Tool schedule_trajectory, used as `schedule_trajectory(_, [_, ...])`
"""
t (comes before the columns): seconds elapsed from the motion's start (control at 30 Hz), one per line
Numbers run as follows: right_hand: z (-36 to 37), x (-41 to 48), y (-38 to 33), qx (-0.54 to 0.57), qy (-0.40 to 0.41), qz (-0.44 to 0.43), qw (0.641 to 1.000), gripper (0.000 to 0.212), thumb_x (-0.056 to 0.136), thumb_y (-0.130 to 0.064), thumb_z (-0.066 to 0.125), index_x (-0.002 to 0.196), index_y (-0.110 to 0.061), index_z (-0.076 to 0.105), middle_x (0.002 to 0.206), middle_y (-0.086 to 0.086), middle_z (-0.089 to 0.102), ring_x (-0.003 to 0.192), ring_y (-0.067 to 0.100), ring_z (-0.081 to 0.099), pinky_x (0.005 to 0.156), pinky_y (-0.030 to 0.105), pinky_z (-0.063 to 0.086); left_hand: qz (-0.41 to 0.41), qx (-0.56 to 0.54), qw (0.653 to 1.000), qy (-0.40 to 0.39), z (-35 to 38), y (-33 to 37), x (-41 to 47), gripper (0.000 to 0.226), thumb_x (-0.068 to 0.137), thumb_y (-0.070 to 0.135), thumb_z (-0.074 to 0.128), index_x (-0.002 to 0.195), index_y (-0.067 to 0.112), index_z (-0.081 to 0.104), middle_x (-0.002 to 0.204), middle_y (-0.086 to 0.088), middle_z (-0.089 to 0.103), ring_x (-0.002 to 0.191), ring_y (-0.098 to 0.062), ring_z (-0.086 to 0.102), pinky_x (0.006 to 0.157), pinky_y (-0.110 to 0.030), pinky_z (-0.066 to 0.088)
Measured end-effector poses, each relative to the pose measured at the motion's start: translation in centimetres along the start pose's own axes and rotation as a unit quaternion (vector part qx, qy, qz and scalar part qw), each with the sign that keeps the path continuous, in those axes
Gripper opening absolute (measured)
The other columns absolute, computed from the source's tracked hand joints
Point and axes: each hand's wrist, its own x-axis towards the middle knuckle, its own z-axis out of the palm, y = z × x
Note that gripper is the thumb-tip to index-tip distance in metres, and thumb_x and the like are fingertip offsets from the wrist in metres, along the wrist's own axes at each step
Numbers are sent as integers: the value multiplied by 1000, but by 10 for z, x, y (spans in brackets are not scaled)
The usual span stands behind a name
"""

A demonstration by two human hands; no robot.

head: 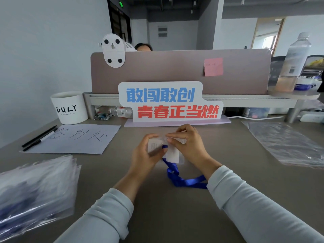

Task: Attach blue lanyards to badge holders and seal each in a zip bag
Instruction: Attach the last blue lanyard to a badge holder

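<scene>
Two-handed hold: grips badge holder [172, 154] with left hand [145, 155], fingers curled round its left edge; pinches its top with right hand [187, 142]; trails blue lanyard [182, 180] onto desk [175, 216].

Slogan sign [169, 102] stands just beyond the left hand [147, 155] and right hand [189, 146]. Up-left of left hand: handwritten paper sheet [78, 139], two black pens [39, 135], white DULY cup [69, 107]. Beyond right hand: pink sticky note [213, 67] on partition [157, 72]; water bottle [292, 64] farther right.

Badge holder [172, 153]: clear, white card inside, raised over the counter.
Blue lanyard [184, 181]: trails below the holder, looped on the counter.
</scene>
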Motion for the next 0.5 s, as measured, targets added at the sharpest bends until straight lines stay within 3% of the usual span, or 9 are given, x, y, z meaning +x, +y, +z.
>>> schedule_trajectory(0.1, [2, -1, -1, 5, 17, 5, 1000, 19, 78, -25, 73, 97, -24, 75, 92, -10, 48, 94, 10, 43, 79, 18, 38, -24, -36, 999, 13, 1, 0, 2, 67, 76, 19, 74, 125, 41, 34, 129, 0, 52, 115, -18, 52, 94, -34, 49])
schedule_trajectory(0.17, [2, -2, -3, 9, 27, 17, 999, 18, 77, -26, 74, 95, -24, 75, 92, -11, 48, 95, 9, 44, 82, 21, 40, -53, -63, 996, 25, 3, 2, 3, 71, 74, 18, 76, 125, 42, 33, 127, -2, 52, 112, -19, 52, 89, -28, 51])
schedule_trajectory(0.23, [3, -2, -5, 11, 27, 26, 999, 18, 77, -27, 74, 95, -23, 75, 93, -12, 48, 95, 8, 45, 82, 21, 41, -67, -48, 996, 35, 3, 5, 2, 53, 76, 16, 74, 117, 30, 43, 113, 5, 54, 105, -16, 52, 75, -12, 49])
schedule_trajectory(0.27, [3, -3, -5, 10, 25, 27, 999, 19, 77, -27, 73, 96, -22, 74, 94, -12, 49, 96, 9, 46, 83, 22, 42, -71, -37, 996, 39, 4, 6, 1, 42, 77, 16, 72, 111, 26, 48, 106, 8, 54, 102, -14, 52, 71, -11, 47])
schedule_trajectory(0.37, [3, -3, -6, 10, 41, 32, 999, 19, 83, -22, 68, 102, -19, 72, 100, -12, 51, 98, 10, 50, 84, 21, 46, -98, -38, 992, 67, 4, 5, 3, 27, 80, 18, 70, 102, 20, 53, 94, 12, 53, 91, -7, 51, 71, -16, 42])
schedule_trajectory(0.5, [-3, -7, -6, 28, 57, 44, 997, 5, 88, -19, 62, 91, -16, 64, 87, -8, 57, 77, 8, 54, 66, 6, 40, -142, -102, 977, 118, 1, 1, 8, 26, 80, 19, 70, 100, 18, 55, 94, 0, 59, 85, -15, 55, 66, -22, 45])
